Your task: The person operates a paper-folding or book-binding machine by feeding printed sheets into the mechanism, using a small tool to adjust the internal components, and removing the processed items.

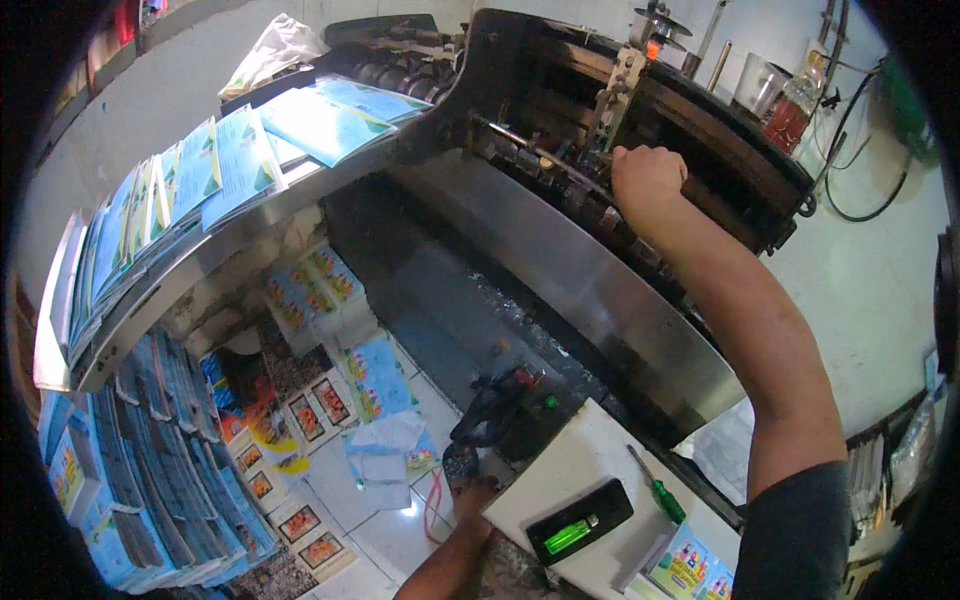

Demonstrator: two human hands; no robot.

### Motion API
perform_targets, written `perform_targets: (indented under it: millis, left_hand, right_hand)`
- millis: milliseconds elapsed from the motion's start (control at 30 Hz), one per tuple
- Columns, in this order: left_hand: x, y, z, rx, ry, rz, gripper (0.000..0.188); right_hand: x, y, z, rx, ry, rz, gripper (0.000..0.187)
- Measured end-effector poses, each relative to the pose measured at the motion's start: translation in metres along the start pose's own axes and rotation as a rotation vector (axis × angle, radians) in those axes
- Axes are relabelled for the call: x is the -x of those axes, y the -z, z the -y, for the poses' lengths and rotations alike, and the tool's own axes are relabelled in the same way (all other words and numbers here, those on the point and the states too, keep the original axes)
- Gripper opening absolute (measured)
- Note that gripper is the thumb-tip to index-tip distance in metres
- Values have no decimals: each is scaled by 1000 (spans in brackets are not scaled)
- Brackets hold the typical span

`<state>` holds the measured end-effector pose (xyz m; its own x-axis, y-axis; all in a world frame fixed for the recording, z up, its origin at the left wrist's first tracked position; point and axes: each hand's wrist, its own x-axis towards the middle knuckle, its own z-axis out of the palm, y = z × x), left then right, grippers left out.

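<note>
My right hand (648, 180) is closed in a fist at the dark machine (560, 70), beside an upright metal bracket (615, 100) and above a thin metal rod (520, 142). What its fingers grip, if anything, is hidden. Low down, my left hand (474, 496) is at the edge of a pale tabletop (585, 440), just below a black bundle (490, 410) that looks like cloth or a bag. Its fingers are mostly out of sight, so their grip does not show. Blue-and-white booklets (240, 160) lie overlapped along a curved metal rail.
The tabletop holds a black phone-like slab (580, 522) with a green object on it, a green-handled screwdriver (662, 497) and printed booklets (690, 570). Tall stacks of booklets (170, 480) stand lower left. Printed sheets (380, 375) lie on the floor. A bottle (795, 105) stands upper right.
</note>
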<state>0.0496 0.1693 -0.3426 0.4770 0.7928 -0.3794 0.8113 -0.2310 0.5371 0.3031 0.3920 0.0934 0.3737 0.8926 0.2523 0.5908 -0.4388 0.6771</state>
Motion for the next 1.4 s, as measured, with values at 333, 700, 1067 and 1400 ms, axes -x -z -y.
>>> perform_targets:
  millis: [333, 700, 1067, 1400]
  left_hand:
    - [0, -37, 17, 55, -83, -136, 37]
    - [-12, -2, 6, 67, 91, -23, 41]
    - [-12, 4, 2, 121, 102, 62, 47]
    - [-17, -18, 9, 44, 81, 63, 48]
  right_hand:
    - [-22, -25, -23, -106, 18, -93, 17]
    - [-27, -14, -39, -6, 191, -112, 19]
    - [-17, -22, -43, -207, 112, -67, 25]
    - [-6, -35, -23, -166, 3, -39, 28]
